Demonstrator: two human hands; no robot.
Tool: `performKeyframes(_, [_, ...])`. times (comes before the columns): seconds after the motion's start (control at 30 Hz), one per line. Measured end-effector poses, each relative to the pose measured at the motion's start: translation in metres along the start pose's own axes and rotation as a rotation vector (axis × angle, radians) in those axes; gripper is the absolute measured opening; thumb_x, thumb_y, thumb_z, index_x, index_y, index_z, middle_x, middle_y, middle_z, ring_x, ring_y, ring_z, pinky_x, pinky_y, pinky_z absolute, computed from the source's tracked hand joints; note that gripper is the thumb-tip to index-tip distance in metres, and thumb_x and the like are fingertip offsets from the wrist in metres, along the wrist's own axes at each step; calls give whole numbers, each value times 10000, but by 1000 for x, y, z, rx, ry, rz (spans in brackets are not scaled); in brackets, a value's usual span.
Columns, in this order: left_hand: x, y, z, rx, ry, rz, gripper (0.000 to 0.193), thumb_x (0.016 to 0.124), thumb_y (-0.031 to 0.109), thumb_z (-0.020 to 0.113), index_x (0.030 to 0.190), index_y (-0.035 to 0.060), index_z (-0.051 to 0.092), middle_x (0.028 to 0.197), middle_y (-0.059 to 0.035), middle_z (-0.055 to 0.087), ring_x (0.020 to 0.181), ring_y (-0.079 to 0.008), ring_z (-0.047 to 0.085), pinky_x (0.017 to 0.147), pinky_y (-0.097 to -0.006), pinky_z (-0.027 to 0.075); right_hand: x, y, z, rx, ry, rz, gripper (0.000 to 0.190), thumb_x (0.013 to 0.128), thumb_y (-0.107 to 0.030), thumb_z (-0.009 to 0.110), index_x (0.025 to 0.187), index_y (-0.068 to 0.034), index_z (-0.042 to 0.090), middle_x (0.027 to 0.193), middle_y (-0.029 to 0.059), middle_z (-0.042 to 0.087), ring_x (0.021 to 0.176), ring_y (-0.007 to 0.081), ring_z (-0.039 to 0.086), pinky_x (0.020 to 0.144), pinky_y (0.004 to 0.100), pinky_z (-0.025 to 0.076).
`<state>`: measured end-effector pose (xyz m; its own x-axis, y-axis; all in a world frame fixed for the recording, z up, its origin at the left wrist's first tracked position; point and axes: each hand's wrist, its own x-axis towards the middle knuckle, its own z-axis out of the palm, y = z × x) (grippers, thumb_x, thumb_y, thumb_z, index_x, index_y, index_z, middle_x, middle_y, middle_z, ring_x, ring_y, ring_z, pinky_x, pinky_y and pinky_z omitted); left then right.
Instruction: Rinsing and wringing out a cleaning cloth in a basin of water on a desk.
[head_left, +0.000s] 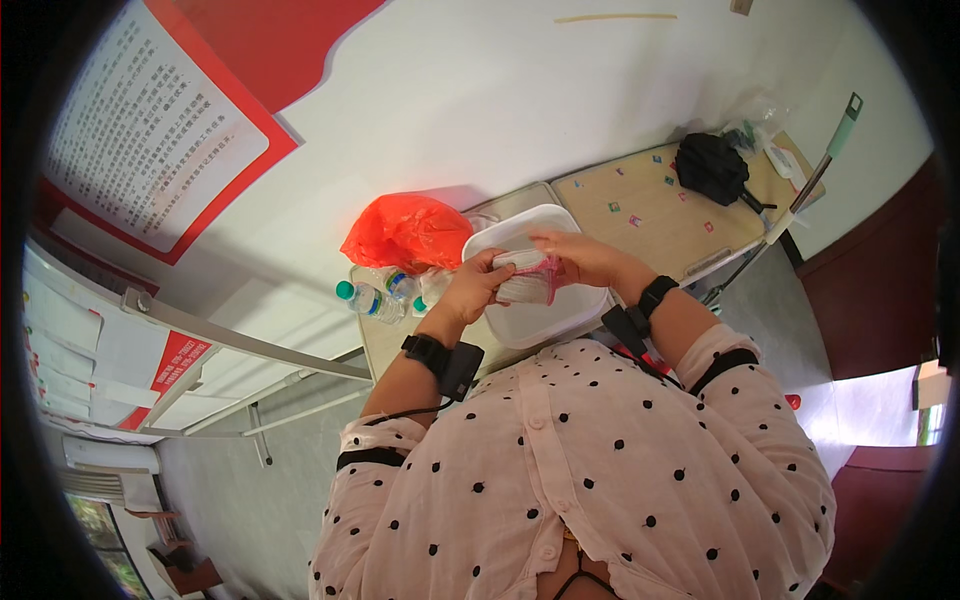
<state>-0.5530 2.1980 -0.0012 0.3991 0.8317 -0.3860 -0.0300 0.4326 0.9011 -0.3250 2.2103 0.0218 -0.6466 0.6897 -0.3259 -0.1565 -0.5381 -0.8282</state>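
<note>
My left hand (480, 283) grips a folded pale grey-white fabric item (523, 286) with pink edging, thumb on top. What kind of item it is cannot be told for sure. My right hand (581, 259) holds the pink edge on the other side, with its thumb and some fingertips hidden. Beneath both hands lies a white plastic basin (525, 330). It rests on a beige folding table (388, 341).
Left of the basin are a red plastic bag (409, 229) and clear bottles, one with a green cap (371, 301). Rightward, a second table (592, 187) bears small stickers and a black folded umbrella (712, 171). A mop handle (832, 142) leans there. A whiteboard frame (247, 341) stands left.
</note>
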Motion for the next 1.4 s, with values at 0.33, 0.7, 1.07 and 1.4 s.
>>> performKeyframes(0.33, [-3,9,3,105,20,-3,244,890,110,587,1129,87,543,848,-38,614,616,-120,578,441,-238,454,8,13,-2,-290,64,-7,362,885,-174,600,1202,-23,513,1035,83,582,875,178,618,714,314,560])
performKeyframes(0.7, [0,5,-4,-269,-20,-21,215,872,-2,530,1068,75,571,971,-63,582,777,-151,547,643,-261,471,16,19,6,-571,175,-179,292,867,-21,533,1150,-60,595,719,73,591,567,137,579,521,290,501])
performKeyframes(1.07, [-4,11,-8,-287,-10,-59,152,877,67,564,1027,50,589,987,-32,570,852,-147,547,731,-302,481,12,15,5,-941,39,-268,401,855,-67,538,1254,-102,524,863,67,558,699,145,554,646,279,463])
performKeyframes(1.4, [-6,17,10,154,-106,148,132,859,55,598,987,71,569,937,-25,575,849,-122,563,711,-277,491,16,-1,2,-492,-74,-9,732,805,-462,671,1313,-10,401,948,104,613,751,158,636,582,264,484])
